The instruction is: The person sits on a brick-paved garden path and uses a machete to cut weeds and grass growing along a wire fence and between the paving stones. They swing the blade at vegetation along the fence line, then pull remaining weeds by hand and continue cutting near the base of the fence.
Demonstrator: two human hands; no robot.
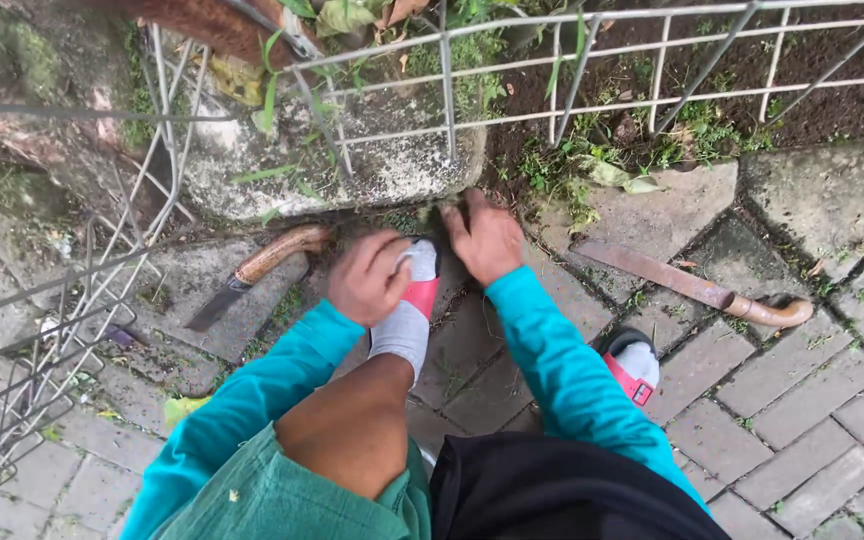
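Crouched over grey brick paving (792, 420), both arms in teal sleeves reaching far. Left hand (370, 278) curled loosely, fingers bent inward above the grey sock of the left foot (407, 310), in a pink-strapped sandal; whether anything is gripped cannot be told. Right hand (487, 238) pressed down at the gap where paving meets a mossy concrete block (372, 165), fingers narrow and bent into small green weeds (422, 215); fingertips hidden in the plants. Weeds low, sparse, dark green, rooted in the joint just beyond the toes. Left of the hands, a knife (252, 275) with curved wooden handle, blade dull. Right, well apart, a rusty sickle-like blade (692, 285) flat on the bricks. White wire fence (652, 60) across the far side, cut off by the frame.
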